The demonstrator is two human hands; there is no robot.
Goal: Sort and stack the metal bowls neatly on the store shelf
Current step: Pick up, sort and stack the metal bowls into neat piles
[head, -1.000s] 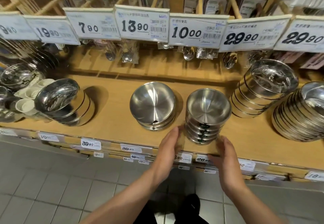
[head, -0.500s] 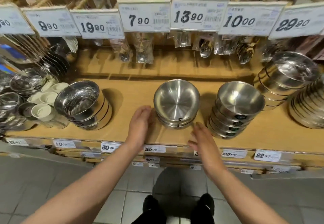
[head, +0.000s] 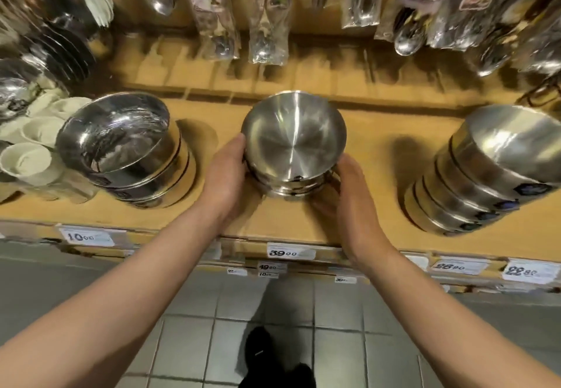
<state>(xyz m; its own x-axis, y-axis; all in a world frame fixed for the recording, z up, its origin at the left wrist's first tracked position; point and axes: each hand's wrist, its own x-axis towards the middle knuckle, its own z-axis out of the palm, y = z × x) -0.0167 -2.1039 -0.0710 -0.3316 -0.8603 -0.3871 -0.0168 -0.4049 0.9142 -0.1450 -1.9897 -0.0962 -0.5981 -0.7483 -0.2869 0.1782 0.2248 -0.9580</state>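
Observation:
A short stack of wide metal bowls [head: 293, 142] stands in the middle of the wooden shelf [head: 273, 224]. My left hand [head: 227, 175] grips its left side and my right hand [head: 343, 193] cups its right side near the base. To the left leans a stack of shiny deeper bowls [head: 121, 142], tilted toward me. A taller stack of metal bowls [head: 491, 169] with dark labels leans at the right.
White cups [head: 33, 151] and more metal dishes [head: 18, 90] crowd the far left. Bagged spoons [head: 264, 23] hang above the shelf's back. Price tags [head: 290, 252] line the front edge. Grey floor tiles and my dark shoes [head: 273, 360] lie below.
Both hands left the labelled stack, moved left and closed round the wide-bowl stack. The view has moved in closer and lower.

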